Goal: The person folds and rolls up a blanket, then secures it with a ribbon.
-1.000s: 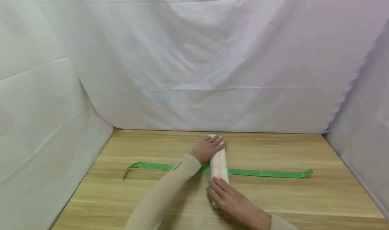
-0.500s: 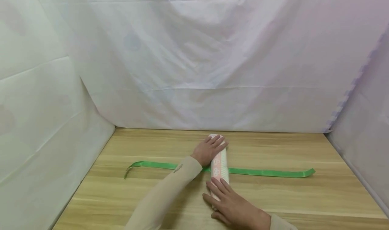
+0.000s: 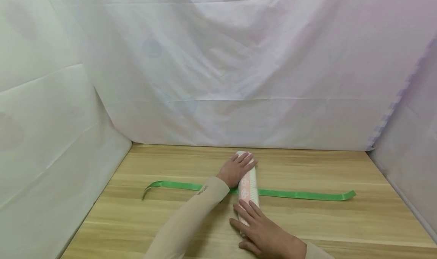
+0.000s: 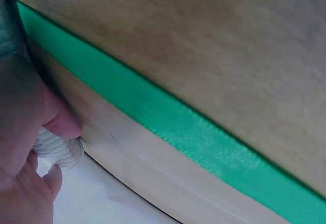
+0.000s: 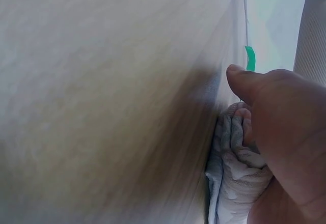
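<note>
A rolled-up towel [image 3: 247, 188], white with a pink band and white flower shapes, lies lengthwise across a flat green ribbon [image 3: 304, 195]. My left hand [image 3: 235, 171] rests on the towel's far end with its fingers spread over the top. On the near end lies my right hand [image 3: 261, 228], fingers extended and the thumb apart to the left. The right wrist view shows the layered folds at the towel's near end [image 5: 234, 178] beside that hand. In the left wrist view the ribbon [image 4: 153, 107] passes under the towel, close to the left hand [image 4: 25, 132].
The ribbon's two ends stick out left and right of the towel, the left one curling towards me. The wood-grain table [image 3: 324, 228] is bounded by a white cloth [image 3: 218, 122] at the back and by cloth sides left and right.
My right hand has spread its thumb and fingers, the thumb shifting out to the left of the towel. The left hand stays on the far end.
</note>
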Action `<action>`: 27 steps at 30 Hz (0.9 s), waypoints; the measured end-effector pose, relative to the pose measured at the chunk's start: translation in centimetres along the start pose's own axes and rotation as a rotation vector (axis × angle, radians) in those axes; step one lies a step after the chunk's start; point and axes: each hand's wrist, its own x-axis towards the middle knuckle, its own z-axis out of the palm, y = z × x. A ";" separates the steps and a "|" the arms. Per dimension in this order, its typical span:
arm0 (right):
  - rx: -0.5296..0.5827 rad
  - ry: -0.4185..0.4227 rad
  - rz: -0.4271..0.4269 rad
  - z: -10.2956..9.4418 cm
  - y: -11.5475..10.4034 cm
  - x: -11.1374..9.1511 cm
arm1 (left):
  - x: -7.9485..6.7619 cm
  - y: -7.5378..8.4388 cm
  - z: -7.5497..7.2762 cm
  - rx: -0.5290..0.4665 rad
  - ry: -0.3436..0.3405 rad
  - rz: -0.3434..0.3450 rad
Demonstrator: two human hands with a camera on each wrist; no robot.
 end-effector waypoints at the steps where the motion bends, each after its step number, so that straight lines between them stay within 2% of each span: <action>1: -0.001 0.002 0.001 0.0 0.0 0.0 | 0.0 0.0 0.0 0.004 0.000 -0.002; 11: -0.009 0.011 0.006 -0.2 -0.1 0.0 | -0.1 0.2 0.4 -0.002 0.002 -0.055; 21: 0.049 -0.015 0.048 -1.2 0.0 0.0 | -0.9 -0.7 0.4 -0.175 0.004 -0.117; 24: 0.074 -0.010 0.071 -1.7 0.2 0.1 | -1.3 -1.2 0.9 -0.208 0.026 -0.146; 27: 0.072 0.034 0.070 -2.2 0.8 0.3 | -1.8 -1.7 1.9 -0.260 0.067 -0.173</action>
